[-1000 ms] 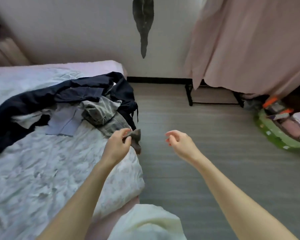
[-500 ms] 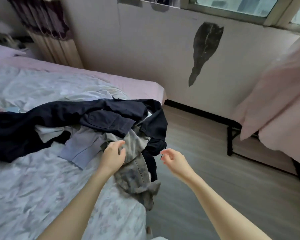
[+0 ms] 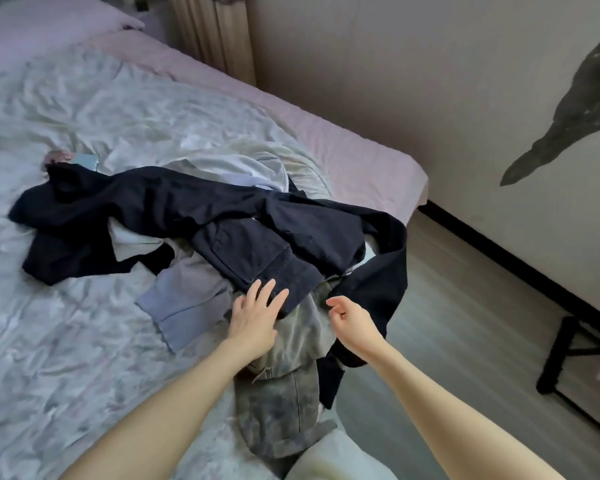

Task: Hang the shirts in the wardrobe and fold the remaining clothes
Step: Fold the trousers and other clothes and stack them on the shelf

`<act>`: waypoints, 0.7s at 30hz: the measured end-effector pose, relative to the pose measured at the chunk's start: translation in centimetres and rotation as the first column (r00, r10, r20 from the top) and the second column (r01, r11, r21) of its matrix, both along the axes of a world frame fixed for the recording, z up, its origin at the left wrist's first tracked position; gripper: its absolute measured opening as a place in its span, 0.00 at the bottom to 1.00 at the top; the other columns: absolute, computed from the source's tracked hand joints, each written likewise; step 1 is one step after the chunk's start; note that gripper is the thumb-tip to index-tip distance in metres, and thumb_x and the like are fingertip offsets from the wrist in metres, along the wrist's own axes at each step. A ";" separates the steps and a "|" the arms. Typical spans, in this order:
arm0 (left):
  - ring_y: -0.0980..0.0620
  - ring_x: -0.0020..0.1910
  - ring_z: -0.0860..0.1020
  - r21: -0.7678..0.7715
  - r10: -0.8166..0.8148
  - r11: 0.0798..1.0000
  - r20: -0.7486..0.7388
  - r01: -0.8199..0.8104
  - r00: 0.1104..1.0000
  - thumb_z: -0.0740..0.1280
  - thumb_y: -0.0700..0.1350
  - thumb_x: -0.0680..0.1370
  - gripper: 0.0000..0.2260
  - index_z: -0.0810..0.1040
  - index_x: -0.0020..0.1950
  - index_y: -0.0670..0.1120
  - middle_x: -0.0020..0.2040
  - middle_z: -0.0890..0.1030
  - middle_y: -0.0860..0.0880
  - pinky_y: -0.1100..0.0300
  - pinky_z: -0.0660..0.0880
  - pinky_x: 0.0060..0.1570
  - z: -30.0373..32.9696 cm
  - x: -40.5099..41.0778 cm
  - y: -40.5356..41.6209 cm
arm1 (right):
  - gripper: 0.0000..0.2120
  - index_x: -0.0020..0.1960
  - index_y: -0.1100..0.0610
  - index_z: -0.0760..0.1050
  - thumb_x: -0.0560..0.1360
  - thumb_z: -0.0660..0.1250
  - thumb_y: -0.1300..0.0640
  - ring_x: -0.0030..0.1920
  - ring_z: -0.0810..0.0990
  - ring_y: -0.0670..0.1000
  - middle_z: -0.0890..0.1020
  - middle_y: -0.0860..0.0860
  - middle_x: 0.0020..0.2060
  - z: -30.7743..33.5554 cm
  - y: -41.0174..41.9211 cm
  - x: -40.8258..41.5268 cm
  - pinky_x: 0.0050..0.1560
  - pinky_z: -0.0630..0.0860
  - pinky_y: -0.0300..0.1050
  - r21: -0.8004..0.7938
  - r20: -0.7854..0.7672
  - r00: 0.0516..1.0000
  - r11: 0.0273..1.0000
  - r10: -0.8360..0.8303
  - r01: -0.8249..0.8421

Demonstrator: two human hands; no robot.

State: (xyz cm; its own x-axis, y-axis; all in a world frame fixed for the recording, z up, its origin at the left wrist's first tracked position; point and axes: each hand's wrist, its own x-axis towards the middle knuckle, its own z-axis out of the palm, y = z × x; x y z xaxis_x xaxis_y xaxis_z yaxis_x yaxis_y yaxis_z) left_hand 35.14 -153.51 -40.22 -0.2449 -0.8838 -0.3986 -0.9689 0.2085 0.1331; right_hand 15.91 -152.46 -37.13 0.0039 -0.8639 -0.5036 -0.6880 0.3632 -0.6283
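Left hand (image 3: 255,317), fingers spread flat, rests on the dark navy garment (image 3: 257,247); right hand (image 3: 352,322) hovers just beside it, loosely curled, holding nothing. Beneath both lies the unsorted clothes pile (image 3: 194,296), grey trousers (image 3: 288,393) nearest. Nothing appears hung or folded.

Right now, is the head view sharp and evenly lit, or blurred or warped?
Head view: soft, dim daylight, no glare; hands, left and right, and dark trousers are fairly sharp; wide-angle lens bends the skirting; the bed's far end looks softer.
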 end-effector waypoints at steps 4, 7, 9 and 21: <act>0.44 0.75 0.38 0.034 -0.156 0.988 0.185 0.152 0.970 0.65 0.42 0.76 0.38 0.43 0.76 0.54 0.77 0.39 0.47 0.43 0.46 0.71 -2.4 -1.2 -4.3 | 0.19 0.66 0.56 0.69 0.77 0.52 0.62 0.51 0.78 0.54 0.76 0.53 0.59 -3.1 -5.4 -1.7 0.53 0.75 0.46 0.055 -0.017 0.998 0.997 0.057 -0.056; 0.48 0.76 0.44 0.074 -0.218 0.976 0.195 0.207 0.956 0.63 0.41 0.77 0.31 0.52 0.76 0.54 0.78 0.43 0.48 0.44 0.45 0.71 -3.6 -0.3 -7.1 | 0.19 0.66 0.55 0.68 0.77 0.52 0.62 0.53 0.78 0.55 0.75 0.52 0.61 -5.3 -8.0 -2.6 0.51 0.74 0.44 0.098 -0.051 0.987 0.984 0.153 -0.147; 0.53 0.75 0.51 0.087 -0.234 0.971 0.125 0.224 0.964 0.59 0.38 0.78 0.24 0.63 0.73 0.52 0.77 0.52 0.50 0.48 0.44 0.72 -3.7 0.5 -8.2 | 0.20 0.68 0.53 0.66 0.77 0.54 0.62 0.56 0.76 0.53 0.73 0.52 0.63 -6.2 -8.6 -2.9 0.53 0.72 0.43 0.106 -0.083 0.972 0.972 0.220 -0.211; 0.58 0.42 0.76 0.128 0.444 0.837 -0.726 -0.532 0.525 0.57 0.47 0.81 0.08 0.75 0.51 0.49 0.41 0.79 0.56 0.65 0.71 0.44 5.4 -0.4 -13.3 | 0.40 0.75 0.50 0.52 0.71 0.70 0.49 0.65 0.67 0.53 0.57 0.52 0.72 -2.9 -12.3 0.1 0.60 0.69 0.48 -0.305 -0.172 0.964 0.920 0.201 -0.246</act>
